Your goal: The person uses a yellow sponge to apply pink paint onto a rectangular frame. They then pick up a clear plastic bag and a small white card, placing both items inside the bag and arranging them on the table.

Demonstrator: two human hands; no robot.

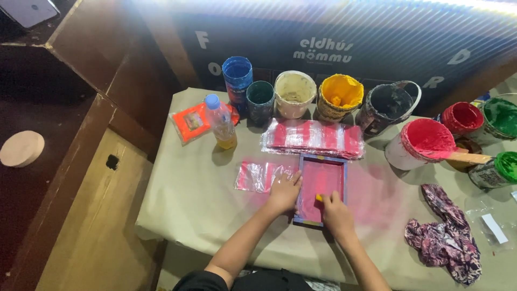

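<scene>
One screen frame (321, 189), two hands (nine paint tubs)

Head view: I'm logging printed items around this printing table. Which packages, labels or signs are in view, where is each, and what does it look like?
Sign: dark striped panel behind the table, white lettering.
Orange packet: flat, far left of table, pale label.
Plastic bottle: blue cap, yellowish liquid, beside the packet.
Bag stack: clear bags with red-pink stripes, behind the framed screen.
Green tub: right edge, label on side.
</scene>
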